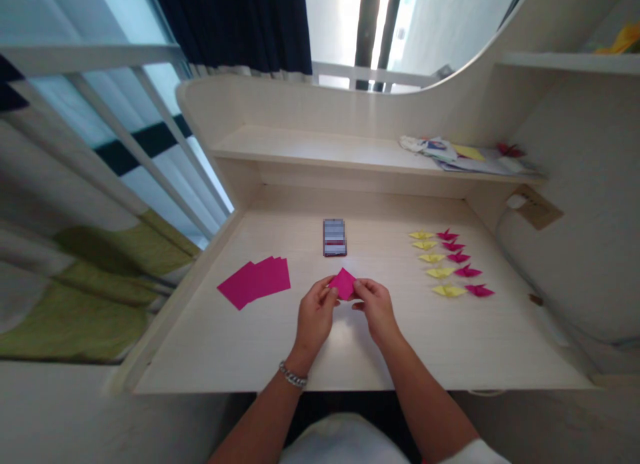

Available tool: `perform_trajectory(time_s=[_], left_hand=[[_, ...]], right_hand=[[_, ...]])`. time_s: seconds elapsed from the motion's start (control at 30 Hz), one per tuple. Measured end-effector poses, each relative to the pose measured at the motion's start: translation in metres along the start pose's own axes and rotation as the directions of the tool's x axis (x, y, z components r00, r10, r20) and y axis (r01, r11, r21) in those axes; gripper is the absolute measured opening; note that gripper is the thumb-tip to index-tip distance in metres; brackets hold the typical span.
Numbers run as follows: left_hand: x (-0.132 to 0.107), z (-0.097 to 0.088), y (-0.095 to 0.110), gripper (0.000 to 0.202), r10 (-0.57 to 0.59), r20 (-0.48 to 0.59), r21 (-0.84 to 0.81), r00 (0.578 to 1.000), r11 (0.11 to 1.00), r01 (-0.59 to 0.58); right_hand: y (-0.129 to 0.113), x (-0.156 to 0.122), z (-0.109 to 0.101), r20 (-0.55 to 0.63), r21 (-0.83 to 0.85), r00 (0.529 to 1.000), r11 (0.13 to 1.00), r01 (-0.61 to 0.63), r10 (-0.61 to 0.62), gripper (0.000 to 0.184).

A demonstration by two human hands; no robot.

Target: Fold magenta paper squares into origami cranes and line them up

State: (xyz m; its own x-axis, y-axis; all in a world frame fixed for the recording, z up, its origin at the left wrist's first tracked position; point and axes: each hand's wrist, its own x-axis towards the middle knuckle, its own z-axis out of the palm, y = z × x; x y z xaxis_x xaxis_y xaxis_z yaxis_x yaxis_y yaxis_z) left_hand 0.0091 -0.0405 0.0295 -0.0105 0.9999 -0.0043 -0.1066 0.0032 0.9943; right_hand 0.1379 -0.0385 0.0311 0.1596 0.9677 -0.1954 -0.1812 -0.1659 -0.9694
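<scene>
A small folded pink paper (pixel 344 282) is held just above the pale wooden desk (pixel 250 344), between both hands. My left hand (pixel 315 312) pinches its left edge with thumb and fingers; a metal bracelet sits on that wrist. My right hand (pixel 374 305) pinches its right edge. To the left lies a fanned stack of flat pink paper sheets (pixel 256 281). On the right, folded yellow paper figures (pixel 434 261) and folded pink paper figures (pixel 463 260) lie in two columns.
A phone (pixel 335 237) lies flat behind the hands. A raised shelf (pixel 320 147) at the back carries papers and a pouch (pixel 450 152). White bed rails (pixel 125 131) stand to the left, a wall to the right.
</scene>
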Motion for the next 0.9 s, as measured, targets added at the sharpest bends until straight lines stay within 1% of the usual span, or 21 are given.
perform_trajectory(time_s=[0.03, 0.07, 0.1, 0.17, 0.23, 0.27, 0.33, 0.4, 0.47, 0.63, 0.77, 0.9], left_hand=[[0.001, -0.001, 0.0, 0.04, -0.025, 0.005, -0.016, 1.0, 1.0, 0.026], [0.001, -0.002, 0.0, 0.039, -0.045, 0.011, -0.023, 0.999, 0.999, 0.045], [0.002, -0.003, 0.0, 0.037, -0.058, 0.016, -0.022, 0.998, 0.998, 0.058], [0.002, -0.004, 0.002, 0.032, -0.064, 0.026, -0.003, 0.998, 0.998, 0.064], [0.002, -0.004, 0.003, 0.03, -0.075, 0.042, 0.006, 0.996, 0.997, 0.075], [0.001, -0.004, 0.004, 0.029, -0.089, 0.047, -0.003, 0.995, 0.996, 0.089], [0.001, -0.003, 0.005, 0.03, -0.126, 0.046, -0.047, 0.991, 0.991, 0.128], [0.0, -0.002, 0.005, 0.032, -0.153, 0.034, -0.106, 0.988, 0.982, 0.156], [-0.001, 0.0, 0.005, 0.033, -0.163, 0.024, -0.151, 0.986, 0.975, 0.164], [-0.003, 0.001, 0.005, 0.032, -0.153, 0.031, -0.204, 0.988, 0.966, 0.156], [-0.005, 0.004, 0.005, 0.031, -0.179, 0.054, -0.319, 0.982, 0.929, 0.187], [-0.004, 0.007, 0.006, 0.029, -0.2, 0.038, -0.404, 0.979, 0.893, 0.199]], right_hand=[[0.001, 0.001, 0.0, 0.017, 0.045, 0.999, 0.998, -0.05, 0.049, 0.028], [0.001, 0.002, -0.001, 0.028, 0.065, 0.997, 0.996, -0.069, 0.067, 0.027], [0.001, 0.003, -0.001, 0.025, 0.061, 0.998, 0.997, -0.052, 0.051, 0.027], [0.0, 0.005, -0.002, -0.001, -0.007, 0.998, 0.998, 0.062, -0.062, 0.026], [-0.001, 0.006, -0.003, -0.007, -0.098, 0.982, 0.977, 0.188, -0.19, 0.022], [-0.002, 0.006, -0.003, 0.003, -0.125, 0.974, 0.967, 0.224, -0.225, 0.02], [-0.002, 0.007, -0.002, 0.026, -0.119, 0.974, 0.966, 0.228, -0.227, 0.018], [-0.002, 0.007, -0.002, 0.029, -0.066, 0.982, 0.98, 0.189, -0.188, 0.018], [-0.002, 0.007, -0.001, 0.02, -0.041, 0.984, 0.983, 0.178, -0.177, 0.02], [-0.004, 0.004, -0.001, -0.006, -0.161, 0.961, 0.949, 0.272, -0.276, 0.015], [-0.006, -0.001, 0.002, -0.025, -0.216, 0.95, 0.929, 0.299, -0.311, 0.009], [-0.005, -0.005, 0.004, -0.037, -0.293, 0.914, 0.879, 0.376, -0.404, 0.009]])
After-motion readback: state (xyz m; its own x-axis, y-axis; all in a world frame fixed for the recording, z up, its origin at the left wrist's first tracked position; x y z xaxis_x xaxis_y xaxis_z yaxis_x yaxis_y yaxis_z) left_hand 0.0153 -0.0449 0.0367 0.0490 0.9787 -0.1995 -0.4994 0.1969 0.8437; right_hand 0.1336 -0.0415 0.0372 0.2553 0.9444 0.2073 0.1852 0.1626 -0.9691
